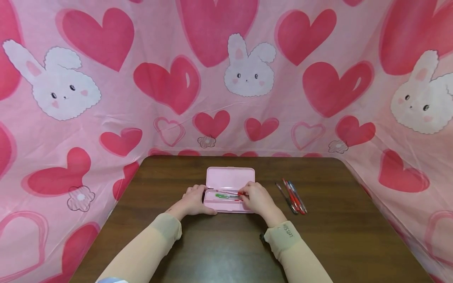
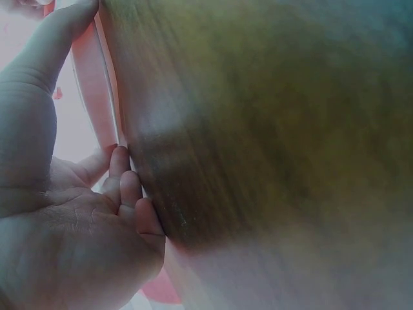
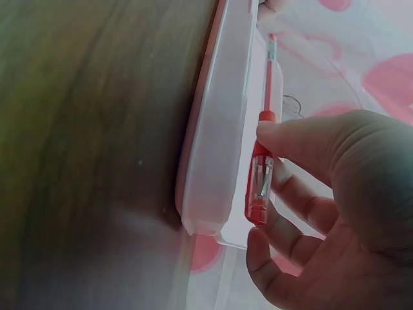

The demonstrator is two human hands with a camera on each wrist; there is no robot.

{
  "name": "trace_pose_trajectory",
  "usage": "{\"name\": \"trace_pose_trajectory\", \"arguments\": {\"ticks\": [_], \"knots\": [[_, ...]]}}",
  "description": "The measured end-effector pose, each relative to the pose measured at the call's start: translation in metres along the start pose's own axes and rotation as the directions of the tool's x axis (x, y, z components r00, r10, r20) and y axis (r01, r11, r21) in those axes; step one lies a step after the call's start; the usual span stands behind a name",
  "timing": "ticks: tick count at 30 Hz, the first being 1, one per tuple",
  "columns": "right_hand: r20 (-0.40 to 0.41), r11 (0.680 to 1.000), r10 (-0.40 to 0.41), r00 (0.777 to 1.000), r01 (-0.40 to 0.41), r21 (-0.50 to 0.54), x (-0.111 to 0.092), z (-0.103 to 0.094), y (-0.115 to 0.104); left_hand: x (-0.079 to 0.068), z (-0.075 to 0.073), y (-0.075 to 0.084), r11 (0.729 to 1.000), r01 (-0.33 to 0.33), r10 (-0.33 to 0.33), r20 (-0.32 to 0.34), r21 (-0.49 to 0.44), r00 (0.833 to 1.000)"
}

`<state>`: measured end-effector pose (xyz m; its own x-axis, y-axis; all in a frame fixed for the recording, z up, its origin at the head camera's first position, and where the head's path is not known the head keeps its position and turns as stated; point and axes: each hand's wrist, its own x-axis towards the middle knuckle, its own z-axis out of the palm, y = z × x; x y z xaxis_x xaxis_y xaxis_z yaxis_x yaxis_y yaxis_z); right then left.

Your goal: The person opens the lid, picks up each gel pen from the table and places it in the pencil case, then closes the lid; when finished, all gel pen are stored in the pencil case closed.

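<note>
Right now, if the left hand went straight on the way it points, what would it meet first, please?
Probably the pink pencil case, whose left end the left hand seems to touch, though depth is unclear.

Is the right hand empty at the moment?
No, the right hand pinches a red pen between thumb and fingers.
</note>
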<state>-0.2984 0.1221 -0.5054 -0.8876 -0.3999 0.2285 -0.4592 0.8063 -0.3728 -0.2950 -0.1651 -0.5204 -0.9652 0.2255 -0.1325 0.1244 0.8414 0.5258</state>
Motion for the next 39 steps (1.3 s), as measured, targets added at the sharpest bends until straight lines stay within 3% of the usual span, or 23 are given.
{"name": "trace_pose_trajectory", "arguments": {"ticks": [7,21,30,39], "knots": [[0.055,0.999,-0.038,0.998,0.037,0.008,0.0004,0.0013,0.0004,-0.0002,0.0,-0.0002,1.0,0.003,-0.003,0.0,-0.003,1.0],[0.123,0.999,0.027,0.992,-0.031,0.031,-0.0007,0.0027,0.0004,-0.001,-0.0003,-0.0006,1.0,0.005,-0.005,0.005,0.0,1.0],[0.1,0.999,0.02,0.995,-0.024,0.041,0.0001,0.0009,0.002,-0.0011,-0.0013,-0.0014,1.0,0.009,-0.009,0.003,-0.004,1.0],[0.073,0.994,0.073,0.995,-0.079,0.072,-0.0027,-0.0068,0.0018,-0.0001,0.0,-0.0021,1.0,0.007,-0.007,0.001,0.0,1.0]]}}
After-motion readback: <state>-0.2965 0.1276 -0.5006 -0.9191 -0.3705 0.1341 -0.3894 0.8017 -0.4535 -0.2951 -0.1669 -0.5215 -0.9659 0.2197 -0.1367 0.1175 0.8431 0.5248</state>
